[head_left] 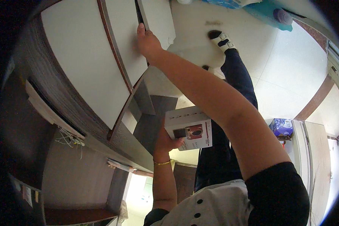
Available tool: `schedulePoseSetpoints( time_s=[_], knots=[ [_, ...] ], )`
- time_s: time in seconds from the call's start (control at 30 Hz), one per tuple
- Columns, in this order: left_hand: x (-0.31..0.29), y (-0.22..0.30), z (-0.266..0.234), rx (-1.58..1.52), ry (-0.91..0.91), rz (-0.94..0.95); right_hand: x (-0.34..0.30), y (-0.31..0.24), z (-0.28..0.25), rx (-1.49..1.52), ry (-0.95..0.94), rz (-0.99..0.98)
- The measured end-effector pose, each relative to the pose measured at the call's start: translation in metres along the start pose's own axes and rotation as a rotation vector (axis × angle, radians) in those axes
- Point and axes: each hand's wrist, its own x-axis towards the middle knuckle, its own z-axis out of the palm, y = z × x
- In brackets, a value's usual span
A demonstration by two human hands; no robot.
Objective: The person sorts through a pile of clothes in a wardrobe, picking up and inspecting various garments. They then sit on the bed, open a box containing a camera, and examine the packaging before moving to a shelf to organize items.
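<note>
Beside white-fronted cabinet, blue box and teal bag farther off, clamping red-pictured, lettered carton in left fingers; cannot tell closure of right fingers at white panel.

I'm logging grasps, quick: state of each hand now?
Left hand: closed, holding a white box.
Right hand: at the edge of a white cabinet panel; grip cannot be told.

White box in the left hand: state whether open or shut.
Apparently shut: the white box shows no raised flap or gap; its far sides are hidden.
</note>
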Motion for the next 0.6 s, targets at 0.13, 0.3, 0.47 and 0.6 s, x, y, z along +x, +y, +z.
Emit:
schedulePoseSetpoints(
  time_s=[0.13, 0.3, 0.47, 0.6],
  knots=[
    [0.006, 0.004, 0.002, 0.006, -0.011, 0.021, 0.062, 0.065, 0.015, -0.124, 0.041, -0.502],
    [0.008, 0.001, 0.004, -0.027, -0.023, 0.066, 0.057, 0.075, 0.038, -0.063, 0.151, -0.564],
    [0.006, 0.007, 0.007, -0.102, -0.016, 0.036, 0.05, 0.067, 0.046, -0.065, 0.281, -0.464],
    [0.01, 0.005, 0.007, -0.018, -0.045, 0.036, 0.057, 0.07, 0.057, -0.112, 0.405, -0.462]
  ],
)
